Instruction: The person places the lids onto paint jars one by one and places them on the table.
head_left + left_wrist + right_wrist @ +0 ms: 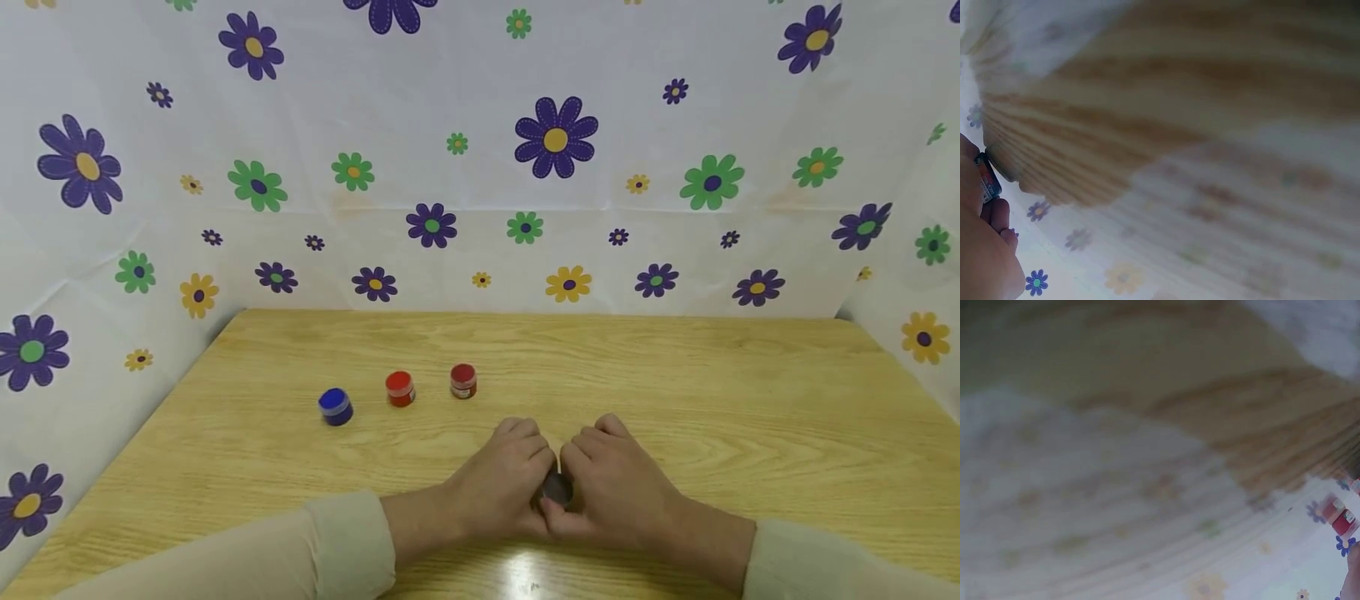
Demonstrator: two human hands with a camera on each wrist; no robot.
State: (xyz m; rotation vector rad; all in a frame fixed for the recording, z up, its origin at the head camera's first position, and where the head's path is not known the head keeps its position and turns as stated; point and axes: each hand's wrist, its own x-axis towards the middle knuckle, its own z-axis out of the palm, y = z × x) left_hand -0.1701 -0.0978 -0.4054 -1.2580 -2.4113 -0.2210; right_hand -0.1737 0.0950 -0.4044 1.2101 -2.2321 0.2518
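Near the front middle of the table, a small paint jar (557,488) with a dark grey-black top sits between both hands. My left hand (506,479) grips it from the left with fingers curled. From the other side my right hand (618,492) grips it too, its thumb across the near side. The hands meet around the jar and hide most of it. At the left edge of the left wrist view, the jar (988,178) shows a dark side with a printed label, held by the fingers (999,215).
Beyond the hands, to the left, stand three more small jars: a blue one (335,407), a bright red one (401,389) and a dark red one (463,381). The wooden table (675,375) is bounded by a flower-printed cloth (480,100) at the back and sides.
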